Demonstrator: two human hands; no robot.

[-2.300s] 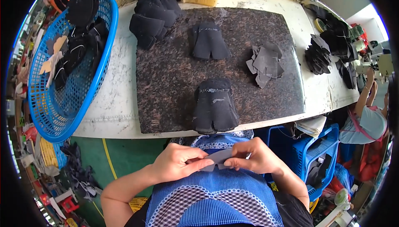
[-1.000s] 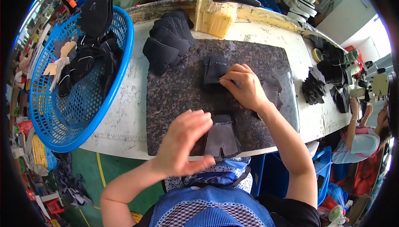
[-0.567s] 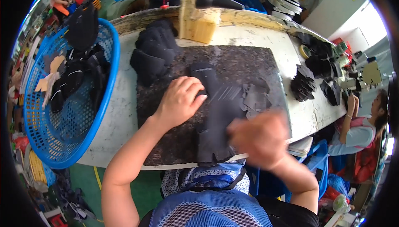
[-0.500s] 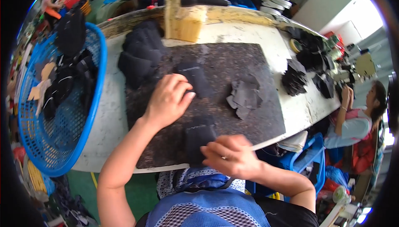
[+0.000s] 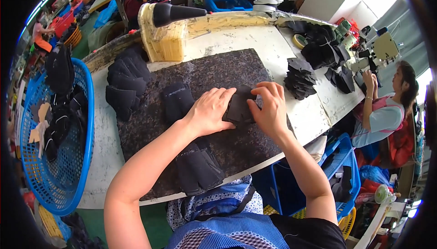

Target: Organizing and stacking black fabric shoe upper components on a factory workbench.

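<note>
- Mottled dark-brown rectangular slab (image 5: 248,148) under grip.
- Between left hand (image 5: 207,112) and right hand (image 5: 271,112): pile of flat dark-grey pieces (image 5: 239,107).
- Spread apart at left; curled at right, cannot tell if clamped.

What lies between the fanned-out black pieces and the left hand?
In the head view, a stack of black pieces lies on the speckled board between the fanned-out black pieces and the left hand.

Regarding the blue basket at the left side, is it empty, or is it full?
Neither: the blue basket is partly filled. Dark pieces lie inside, while bare mesh shows below them.
</note>
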